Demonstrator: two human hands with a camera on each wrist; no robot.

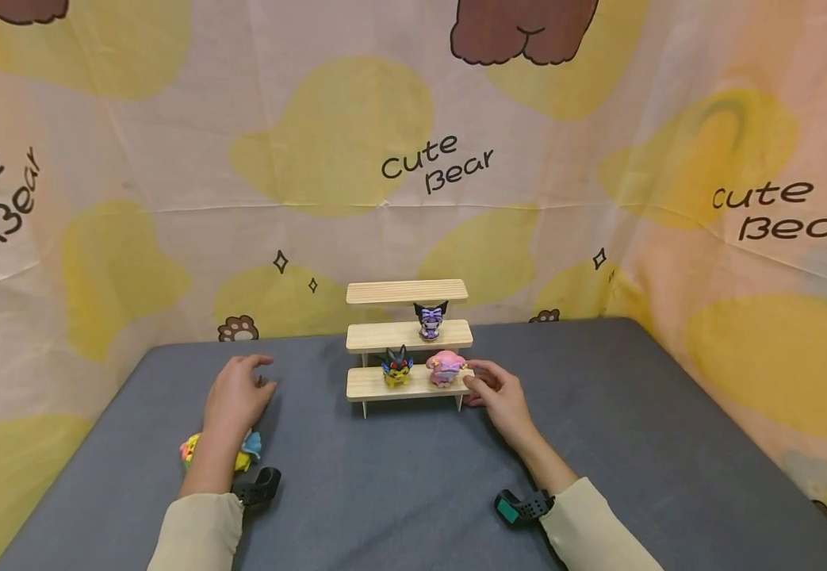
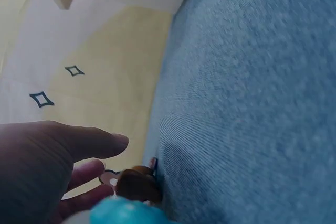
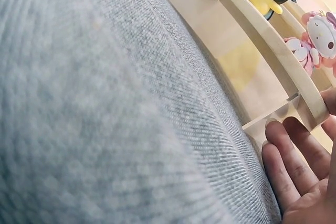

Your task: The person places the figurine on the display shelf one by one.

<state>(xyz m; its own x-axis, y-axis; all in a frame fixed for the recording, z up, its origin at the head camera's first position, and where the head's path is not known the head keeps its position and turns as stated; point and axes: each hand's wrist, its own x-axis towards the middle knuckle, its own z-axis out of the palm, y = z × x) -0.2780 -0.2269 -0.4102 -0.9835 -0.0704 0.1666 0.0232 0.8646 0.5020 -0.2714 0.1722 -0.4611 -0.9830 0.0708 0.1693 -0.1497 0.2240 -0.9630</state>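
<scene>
A three-tier wooden display shelf (image 1: pixel 377 339) stands near the back of the table. On its bottom tier are a yellow figurine with a dark hood (image 1: pixel 396 369) and a pink figurine (image 1: pixel 446 369); a purple-and-black figurine (image 1: pixel 430 320) sits on the middle tier. My right hand (image 1: pixel 502 396) grips the right end of the bottom tier, thumb against its edge and fingers curled under it. To the left, my left hand (image 1: pixel 237 396) hovers over the table with fingers loosely bent and nothing between them. Colourful figurines (image 1: pixel 250 450) lie partly hidden beneath the left forearm.
A grey-blue cloth (image 1: pixel 384 492) covers the table. Behind and on both sides hangs a printed curtain (image 1: pixel 299 143) with yellow patches and lettering. In the left wrist view, a turquoise rounded piece (image 2: pixel 128 212) and a blurred brown shape (image 2: pixel 137 184) show below the fingers.
</scene>
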